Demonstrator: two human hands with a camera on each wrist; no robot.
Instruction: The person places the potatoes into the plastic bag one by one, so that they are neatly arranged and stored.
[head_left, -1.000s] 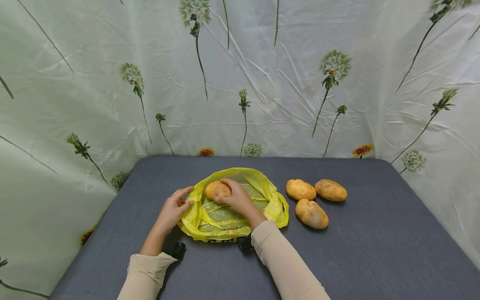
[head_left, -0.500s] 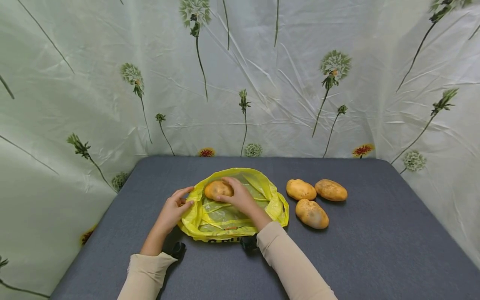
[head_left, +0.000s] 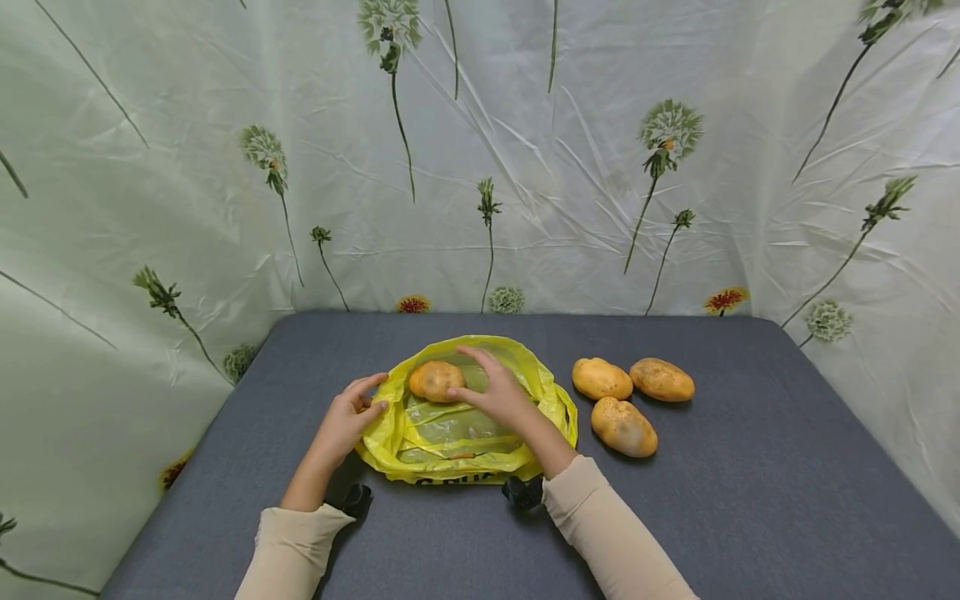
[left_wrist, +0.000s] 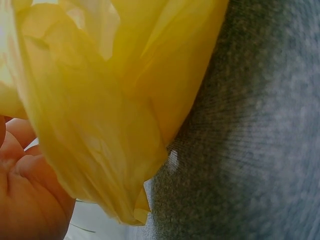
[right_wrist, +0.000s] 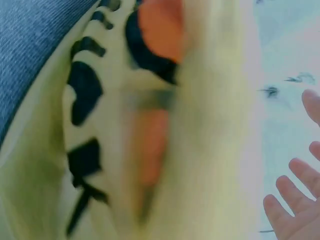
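A yellow plastic bag (head_left: 465, 450) lies on the table with its mouth spread wide. Inside, toward the back left, rests a potato (head_left: 441, 382), with a brighter orange edge showing along its left side. My left hand (head_left: 347, 423) holds the bag's left rim, thumb and fingers at the edge; the left wrist view has this hand (left_wrist: 32, 195) partly behind the plastic. Over the bag is my right hand (head_left: 506, 398), fingers spread and holding nothing, its thumb tip close to the potato's right side. In the right wrist view the right hand's (right_wrist: 300, 200) fingers are apart.
Three more potatoes lie to the right of the bag: one nearer (head_left: 624, 427), one behind it (head_left: 602, 380), and one farther right (head_left: 663, 381). The grey table (head_left: 750, 500) meets a flower-print curtain (head_left: 525, 167) at its back and sides.
My right hand has let go of the potato and drawn back to the right, its fingers spreading. The potato stays in the bag. My left hand has not moved.
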